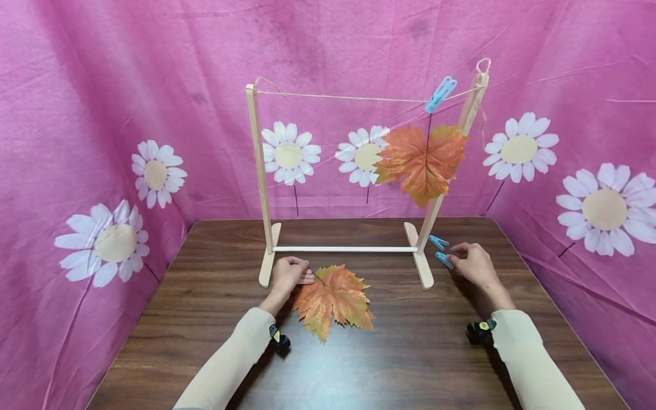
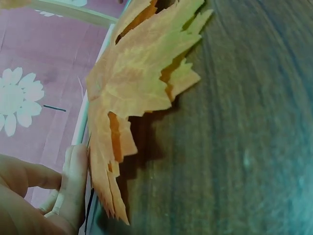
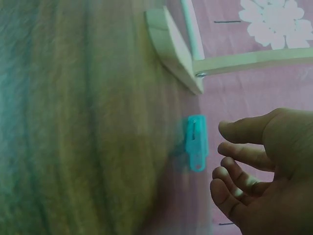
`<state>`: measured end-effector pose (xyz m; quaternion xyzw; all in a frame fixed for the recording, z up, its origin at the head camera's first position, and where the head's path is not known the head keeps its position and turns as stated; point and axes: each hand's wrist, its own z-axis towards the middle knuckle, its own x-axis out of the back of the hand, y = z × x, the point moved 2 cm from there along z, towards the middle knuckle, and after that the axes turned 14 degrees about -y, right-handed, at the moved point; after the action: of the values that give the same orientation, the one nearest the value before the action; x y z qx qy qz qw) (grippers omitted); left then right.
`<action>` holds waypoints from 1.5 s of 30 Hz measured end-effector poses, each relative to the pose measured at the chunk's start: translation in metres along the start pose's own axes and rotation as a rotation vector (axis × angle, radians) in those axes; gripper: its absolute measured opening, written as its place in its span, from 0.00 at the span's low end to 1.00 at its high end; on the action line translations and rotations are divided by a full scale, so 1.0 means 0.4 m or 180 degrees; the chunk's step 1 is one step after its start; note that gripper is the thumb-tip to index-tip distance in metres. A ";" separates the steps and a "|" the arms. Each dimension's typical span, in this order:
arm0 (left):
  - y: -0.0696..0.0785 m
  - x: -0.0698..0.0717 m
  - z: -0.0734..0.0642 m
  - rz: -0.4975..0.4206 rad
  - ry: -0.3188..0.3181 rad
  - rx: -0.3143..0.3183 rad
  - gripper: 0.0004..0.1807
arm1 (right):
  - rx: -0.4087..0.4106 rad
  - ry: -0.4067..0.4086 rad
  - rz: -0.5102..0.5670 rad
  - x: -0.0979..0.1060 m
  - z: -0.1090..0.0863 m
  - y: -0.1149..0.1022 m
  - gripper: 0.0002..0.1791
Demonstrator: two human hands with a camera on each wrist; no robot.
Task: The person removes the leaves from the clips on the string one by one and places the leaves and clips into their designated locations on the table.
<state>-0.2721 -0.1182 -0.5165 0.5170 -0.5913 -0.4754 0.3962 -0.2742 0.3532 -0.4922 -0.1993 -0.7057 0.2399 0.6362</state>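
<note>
An orange-green artificial maple leaf [image 1: 333,297] lies on the table in front of the wooden frame, its stem end toward my left hand [image 1: 288,278]. The fingers of that hand are curled at the dark stem and pinch it; in the left wrist view the leaf [image 2: 132,83] arches off the wood. My right hand [image 1: 475,265] is over the table right of the frame, fingertips close to a blue clothespin [image 1: 443,260]. In the right wrist view its thumb and fingers are spread apart beside the clothespin [image 3: 196,142]. Another blue clothespin [image 1: 438,242] lies just behind.
The wooden frame [image 1: 259,171] stands on two feet joined by a white rod [image 1: 345,249]. Along its top runs a string [image 1: 348,97], where a blue clothespin [image 1: 441,94] holds a second orange leaf [image 1: 425,162] by its stem. Pink flowered cloth [image 1: 215,114] surrounds the table [image 1: 410,353].
</note>
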 end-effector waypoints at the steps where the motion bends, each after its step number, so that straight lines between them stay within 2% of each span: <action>1: 0.003 -0.001 -0.001 0.0005 -0.0003 -0.0013 0.13 | 0.0012 0.0034 -0.0002 0.003 0.000 -0.005 0.16; 11: 0.036 0.002 0.000 0.0153 0.0036 -0.0073 0.12 | 0.0155 0.0311 -0.0086 0.030 -0.007 -0.064 0.07; 21: 0.124 0.019 -0.003 0.0010 0.0015 -0.0284 0.13 | 0.0467 0.0461 -0.0089 0.070 -0.017 -0.156 0.07; 30: 0.193 0.027 -0.005 0.0077 -0.0045 -0.0490 0.12 | 0.0653 0.0497 -0.0114 0.103 -0.026 -0.241 0.10; 36: 0.234 0.020 -0.005 0.0056 -0.0078 -0.0627 0.12 | 0.0788 0.0473 -0.0147 0.126 -0.037 -0.296 0.10; 45: 0.289 0.001 -0.005 0.0002 -0.0201 -0.0668 0.11 | 0.0965 0.0506 -0.0253 0.161 -0.044 -0.365 0.08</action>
<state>-0.2973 -0.1173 -0.4036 0.4573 -0.5506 -0.5507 0.4295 -0.2603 0.2748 -0.3527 -0.0914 -0.6162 0.3017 0.7217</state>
